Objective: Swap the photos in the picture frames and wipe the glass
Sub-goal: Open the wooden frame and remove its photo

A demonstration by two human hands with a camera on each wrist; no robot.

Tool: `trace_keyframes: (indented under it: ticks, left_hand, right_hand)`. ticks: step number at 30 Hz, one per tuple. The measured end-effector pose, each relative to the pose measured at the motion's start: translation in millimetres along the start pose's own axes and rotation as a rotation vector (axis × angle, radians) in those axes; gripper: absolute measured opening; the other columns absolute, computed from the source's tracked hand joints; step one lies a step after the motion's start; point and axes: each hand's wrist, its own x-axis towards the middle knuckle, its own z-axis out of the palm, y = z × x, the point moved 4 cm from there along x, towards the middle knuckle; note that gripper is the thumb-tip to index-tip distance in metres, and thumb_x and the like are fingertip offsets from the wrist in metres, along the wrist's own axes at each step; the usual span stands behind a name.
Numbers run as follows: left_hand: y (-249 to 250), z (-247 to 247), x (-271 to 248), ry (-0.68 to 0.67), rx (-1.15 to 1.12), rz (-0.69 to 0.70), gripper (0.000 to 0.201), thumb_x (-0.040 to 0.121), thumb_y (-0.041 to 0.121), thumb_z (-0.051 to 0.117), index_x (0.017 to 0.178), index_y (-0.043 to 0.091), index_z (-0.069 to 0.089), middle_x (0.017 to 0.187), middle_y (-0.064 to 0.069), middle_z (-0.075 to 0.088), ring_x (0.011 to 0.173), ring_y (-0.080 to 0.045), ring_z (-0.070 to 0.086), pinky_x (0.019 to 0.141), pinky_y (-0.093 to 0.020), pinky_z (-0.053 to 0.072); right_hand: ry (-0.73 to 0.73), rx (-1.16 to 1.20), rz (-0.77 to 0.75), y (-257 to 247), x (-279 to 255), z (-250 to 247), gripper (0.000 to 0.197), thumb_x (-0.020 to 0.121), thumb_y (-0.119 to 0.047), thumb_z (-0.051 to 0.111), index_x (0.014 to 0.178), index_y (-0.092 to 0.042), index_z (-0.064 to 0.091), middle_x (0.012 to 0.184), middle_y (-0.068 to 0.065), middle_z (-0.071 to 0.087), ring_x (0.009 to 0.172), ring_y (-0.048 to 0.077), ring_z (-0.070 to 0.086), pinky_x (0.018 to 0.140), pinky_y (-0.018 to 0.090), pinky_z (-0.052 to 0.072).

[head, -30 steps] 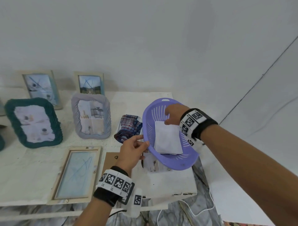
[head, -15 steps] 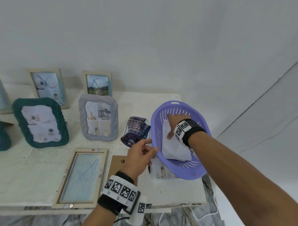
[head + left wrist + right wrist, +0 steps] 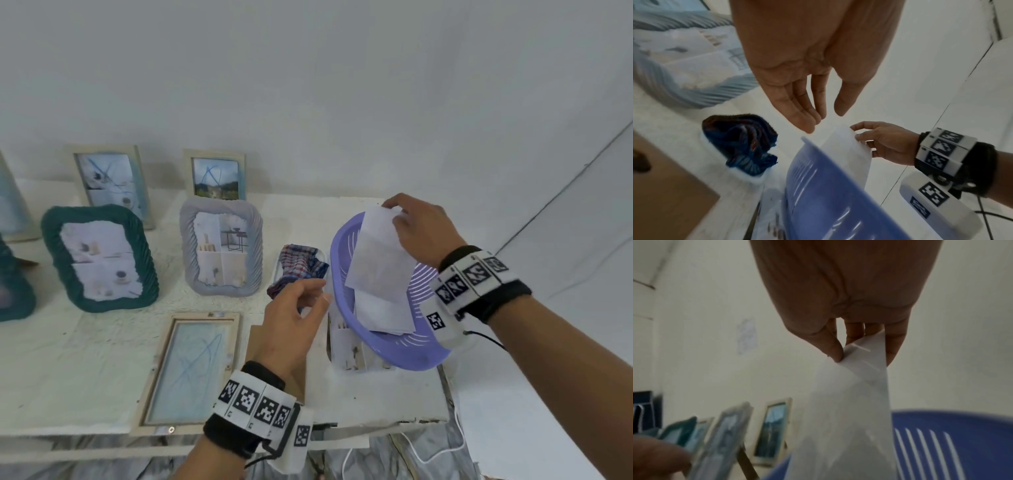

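1. The right hand (image 3: 423, 229) pinches the top edge of a white photo sheet (image 3: 378, 260) between thumb and fingertips, holding it above the purple basket (image 3: 346, 310).
2. The left hand (image 3: 293, 320) hangs loose-fingered and empty just left of the basket's rim.
3. The sheet hangs long axis down — more sheets lie beneath it in the basket.
4. The open wooden frame (image 3: 191, 370) lies flat to the lower left, nearer the left hand — likely the sheet's destination.
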Motion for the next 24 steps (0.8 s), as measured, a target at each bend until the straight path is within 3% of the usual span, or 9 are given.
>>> trace_keyframes:
  ticks: [5, 8, 11, 13, 15, 17, 19, 21, 24]
  left_hand:
    - [26.8, -43.1, -0.9, 0.009, -0.006, 0.136, 0.026, 0.093, 0.019, 0.064, 0.119, 0.020, 0.067, 0.110, 0.006, 0.068, 0.096, 0.001, 0.061, 0.084, -0.026, 0.055]
    - [32.3, -72.5, -0.5, -0.026, 0.016, 0.138, 0.028, 0.093, 0.024, 0.066, 0.120, 0.026, 0.066, 0.116, 0.009, 0.066, 0.104, 0.003, 0.059, 0.084, -0.017, 0.052]
    - [27.1, -103.3, 0.0, -0.076, -0.011, 0.122, 0.026, 0.092, 0.027, 0.067, 0.118, 0.026, 0.067, 0.112, 0.012, 0.069, 0.103, -0.004, 0.064, 0.087, -0.027, 0.055]
    - [18.2, -127.7, -2.8, -0.100, -0.055, 0.085, 0.021, 0.091, 0.027, 0.067, 0.111, 0.019, 0.070, 0.101, 0.002, 0.074, 0.093, -0.018, 0.069, 0.082, -0.040, 0.058]
    - [6.4, -152.0, -6.3, -0.126, -0.119, 0.025, 0.015, 0.092, 0.018, 0.067, 0.104, 0.011, 0.070, 0.092, -0.012, 0.074, 0.085, -0.030, 0.070, 0.073, -0.045, 0.057]
    - [-5.6, -174.5, -11.4, -0.121, -0.178, -0.033, 0.010, 0.091, 0.009, 0.066, 0.100, 0.006, 0.069, 0.086, -0.013, 0.075, 0.076, -0.023, 0.070, 0.063, -0.034, 0.057]
    - [-18.4, -195.1, -15.4, -0.069, -0.222, -0.087, 0.005, 0.090, 0.005, 0.065, 0.094, 0.006, 0.068, 0.077, -0.007, 0.074, 0.069, -0.011, 0.067, 0.058, -0.025, 0.054]
    - [-34.3, -209.3, -17.6, -0.041, -0.257, -0.144, 0.005, 0.090, 0.003, 0.065, 0.092, 0.008, 0.067, 0.078, -0.008, 0.074, 0.072, -0.013, 0.068, 0.061, -0.029, 0.057]
    - [-57.0, -219.3, -18.3, -0.053, -0.235, -0.198, 0.004, 0.089, 0.006, 0.067, 0.093, 0.008, 0.068, 0.083, -0.011, 0.075, 0.077, -0.018, 0.069, 0.070, -0.038, 0.058]
  right_hand:
    - [0.063, 0.084, -0.173, -60.7, -42.8, -11.1, 0.031, 0.095, -0.007, 0.047, 0.120, -0.017, 0.063, 0.103, 0.000, 0.067, 0.094, 0.018, 0.058, 0.080, 0.021, 0.036]
    - [0.096, 0.130, -0.277, -103.5, -65.9, 1.0, 0.030, 0.095, -0.006, 0.051, 0.120, -0.016, 0.064, 0.114, 0.002, 0.068, 0.103, 0.020, 0.061, 0.091, 0.029, 0.043]
    - [0.114, 0.167, -0.354, -142.8, -82.4, 22.2, 0.030, 0.094, -0.008, 0.052, 0.121, -0.016, 0.063, 0.106, 0.007, 0.069, 0.098, 0.023, 0.062, 0.087, 0.037, 0.047]
    - [0.111, 0.212, -0.379, -164.4, -89.2, 40.4, 0.032, 0.094, -0.011, 0.053, 0.123, -0.018, 0.062, 0.102, 0.006, 0.067, 0.093, 0.020, 0.062, 0.083, 0.034, 0.046]
    - [0.137, 0.278, -0.334, -175.8, -92.3, 61.6, 0.037, 0.093, -0.016, 0.056, 0.129, -0.022, 0.057, 0.101, 0.002, 0.063, 0.092, 0.014, 0.059, 0.080, 0.026, 0.046]
    - [0.160, 0.392, -0.197, -175.2, -94.3, 86.5, 0.045, 0.092, -0.020, 0.060, 0.136, -0.025, 0.050, 0.106, 0.000, 0.060, 0.092, 0.010, 0.058, 0.079, 0.023, 0.049]
    - [0.082, 0.616, 0.011, -171.3, -100.5, 115.1, 0.046, 0.092, -0.020, 0.062, 0.136, -0.023, 0.048, 0.101, 0.001, 0.064, 0.086, 0.017, 0.064, 0.074, 0.034, 0.057]
    - [-0.060, 0.809, 0.171, -171.8, -113.2, 144.0, 0.034, 0.094, -0.015, 0.060, 0.127, -0.015, 0.055, 0.093, 0.007, 0.069, 0.084, 0.024, 0.068, 0.067, 0.040, 0.059]
    - [-0.148, 0.893, 0.211, -178.0, -131.2, 169.3, 0.010, 0.095, -0.007, 0.057, 0.101, -0.009, 0.065, 0.091, 0.011, 0.073, 0.085, 0.032, 0.069, 0.068, 0.047, 0.059]
